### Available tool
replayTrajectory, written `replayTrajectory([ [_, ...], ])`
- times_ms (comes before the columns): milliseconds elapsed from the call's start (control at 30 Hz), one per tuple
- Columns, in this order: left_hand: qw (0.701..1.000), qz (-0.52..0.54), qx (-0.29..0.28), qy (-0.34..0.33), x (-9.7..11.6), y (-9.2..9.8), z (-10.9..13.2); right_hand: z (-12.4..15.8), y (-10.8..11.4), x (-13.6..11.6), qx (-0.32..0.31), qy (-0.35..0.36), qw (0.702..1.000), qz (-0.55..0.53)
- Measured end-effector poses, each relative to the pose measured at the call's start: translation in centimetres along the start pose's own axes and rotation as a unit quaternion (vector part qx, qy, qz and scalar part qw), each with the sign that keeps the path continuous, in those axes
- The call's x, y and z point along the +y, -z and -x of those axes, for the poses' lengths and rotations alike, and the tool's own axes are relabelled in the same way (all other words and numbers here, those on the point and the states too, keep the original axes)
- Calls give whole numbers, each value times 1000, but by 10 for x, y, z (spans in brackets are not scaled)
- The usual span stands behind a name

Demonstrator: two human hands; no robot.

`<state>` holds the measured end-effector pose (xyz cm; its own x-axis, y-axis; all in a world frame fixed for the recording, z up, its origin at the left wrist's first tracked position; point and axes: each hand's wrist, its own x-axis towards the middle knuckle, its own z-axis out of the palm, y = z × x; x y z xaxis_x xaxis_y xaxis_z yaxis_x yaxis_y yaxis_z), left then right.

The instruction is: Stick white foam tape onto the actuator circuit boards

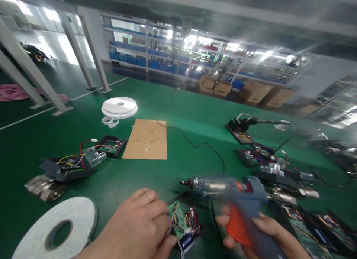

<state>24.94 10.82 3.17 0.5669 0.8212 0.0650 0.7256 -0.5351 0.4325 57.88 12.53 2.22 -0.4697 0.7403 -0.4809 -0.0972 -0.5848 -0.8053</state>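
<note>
Circuit board (179, 216) at six o'clock, light but fragile-looking, suits edge-holding: left hand (146, 222) seemingly pinches it, right hand (275, 233) clasps glue gun (228, 187).

The single head-worn camera looks forward and down across a smooth green tabletop (145, 175), close above the bare left hand (147, 222) and bare right hand (275, 229) at the bottom, facing distant pale metal shelving (147, 47) with blue bins (178, 68); the blurred far right is hard to make out.
</note>
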Motion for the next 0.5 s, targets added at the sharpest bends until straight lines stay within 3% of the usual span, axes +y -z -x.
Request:
replayTrajectory([
  [100, 989, 14, 134, -66, -5, 8, 22, -21, -9, -17, -53, 42, 995, -79],
  [167, 979, 29, 181, -87, -5, 17, 25, -37, -20, -41, -102, 75, 988, -91],
  [233, 980, 34, 178, -87, -4, 26, 15, -52, -37, -70, -143, 108, 981, -67],
  [333, 990, -11, 112, -80, -20, 38, -20, -69, -68, -114, -166, 137, 977, 7],
  [400, 992, -67, 106, -29, -45, 47, -42, -77, -87, -136, -156, 169, 970, 77],
  [467, 974, -112, 183, 72, -75, 62, -51, -84, -102, -152, -121, 226, 950, 177],
  [500, 957, -128, 229, 121, -88, 71, -49, -88, -107, -157, -97, 261, 925, 258],
])
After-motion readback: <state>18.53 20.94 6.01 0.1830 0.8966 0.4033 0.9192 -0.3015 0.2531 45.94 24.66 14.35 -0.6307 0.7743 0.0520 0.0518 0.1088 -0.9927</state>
